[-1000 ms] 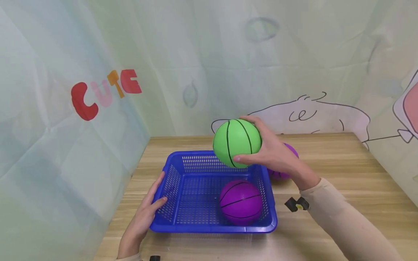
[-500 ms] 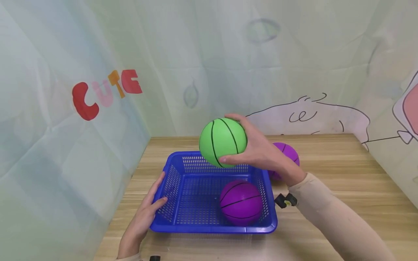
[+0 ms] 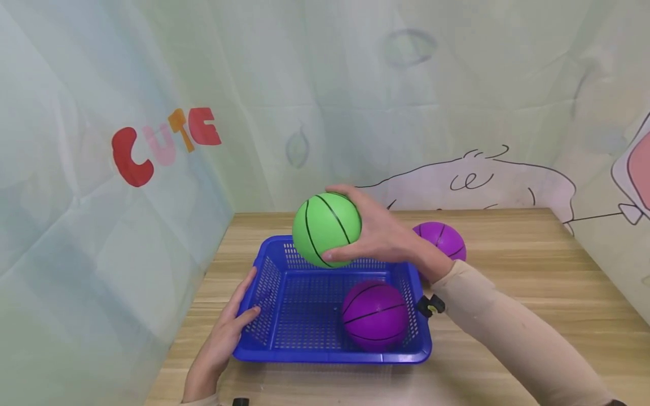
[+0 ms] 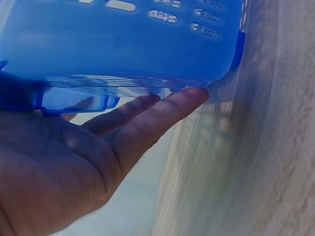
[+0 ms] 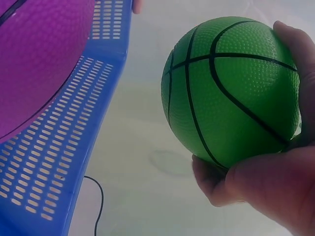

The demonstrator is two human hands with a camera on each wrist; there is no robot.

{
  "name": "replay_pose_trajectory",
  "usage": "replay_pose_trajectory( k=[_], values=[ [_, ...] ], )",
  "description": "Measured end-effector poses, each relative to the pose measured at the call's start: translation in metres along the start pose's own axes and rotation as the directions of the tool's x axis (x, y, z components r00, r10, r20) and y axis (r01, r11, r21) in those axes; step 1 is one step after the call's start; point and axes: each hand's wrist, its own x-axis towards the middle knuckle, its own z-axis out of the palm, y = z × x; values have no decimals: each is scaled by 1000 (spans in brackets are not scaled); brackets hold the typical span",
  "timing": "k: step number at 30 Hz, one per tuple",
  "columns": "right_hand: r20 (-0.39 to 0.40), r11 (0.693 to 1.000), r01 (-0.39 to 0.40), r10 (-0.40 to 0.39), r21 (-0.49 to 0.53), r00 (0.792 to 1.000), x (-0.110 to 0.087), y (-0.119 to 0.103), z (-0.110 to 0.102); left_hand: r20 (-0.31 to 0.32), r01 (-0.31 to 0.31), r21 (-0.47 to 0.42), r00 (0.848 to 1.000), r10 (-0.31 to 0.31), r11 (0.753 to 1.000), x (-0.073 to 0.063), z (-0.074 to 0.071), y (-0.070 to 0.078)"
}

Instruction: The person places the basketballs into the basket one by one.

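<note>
My right hand [image 3: 378, 231] grips a green toy basketball [image 3: 325, 230] with black lines, fingers over its far side and thumb across its near side. It holds the ball above the back part of a blue plastic basket [image 3: 325, 357]. A purple toy basketball [image 3: 376, 316] sits inside, in the near right corner. At the basket's left side, my left hand [image 3: 220, 335] holds the rim, thumb over it and fingers along the outside. The left wrist view shows those fingers [image 4: 147, 118] against the outer wall. In the right wrist view, the palm partly hides the green ball [image 5: 231, 93].
Another purple ball [image 3: 443, 239] rests on the wooden table [image 3: 533, 282] beyond the basket's right side, partly hidden by my right forearm. A printed cloth curtain [image 3: 355, 113] stands behind the table and along its left and right sides.
My right hand has carried the green ball leftward over the basket and, lately, slightly lower. More of the outside purple ball shows. My left hand and the basket have stayed put.
</note>
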Motion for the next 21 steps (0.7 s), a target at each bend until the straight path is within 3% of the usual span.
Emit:
replay_pose_trajectory(
  k=[21],
  values=[
    [176,995,19,-2,-98,984,25,-6,35,0,-8,8,1000,8,1000,0,0,1]
  ],
)
